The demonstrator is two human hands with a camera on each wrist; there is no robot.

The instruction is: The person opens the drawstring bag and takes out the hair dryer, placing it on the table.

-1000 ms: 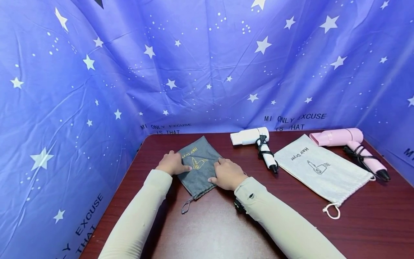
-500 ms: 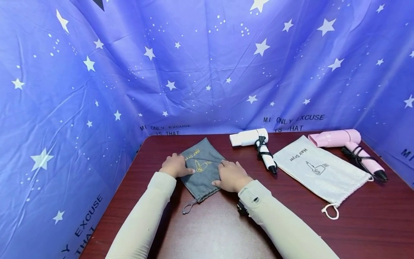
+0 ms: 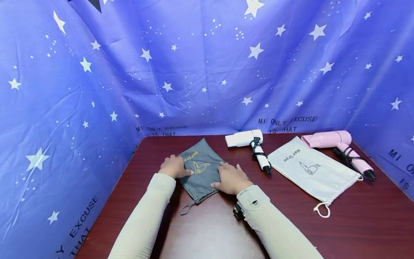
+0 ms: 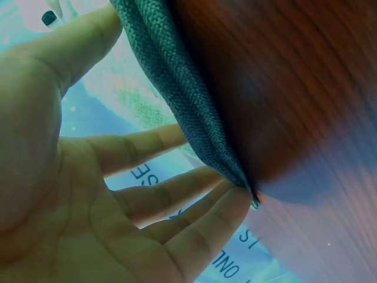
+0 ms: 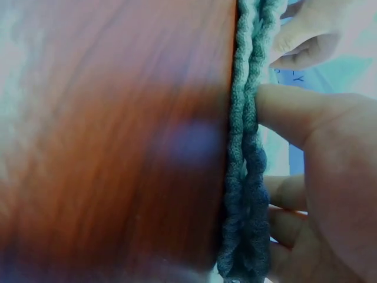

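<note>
A dark grey drawstring bag with yellow "Hair Dryer" print lies flat on the table, its corded mouth towards the person. The left hand rests at the bag's left edge, thumb on the cloth. In the left wrist view, the left hand's fingers are extended and touch the bag's folded edge. At the opposite edge lies the right hand, its thumb on top near the mouth. The right wrist view shows the right hand's thumb against the bag's gathered mouth; its other fingers are partly hidden.
Right of the grey bag lies a white hair dryer with its black cord wrapped round the handle. Further right, a pale drawstring bag lies flat beside a pink hair dryer. A starry blue curtain encloses the table.
Both hands have shifted slightly right with the grey bag, which has turned a little. The head view has panned slightly to the right. The hair dryers and pale bag stay put.
</note>
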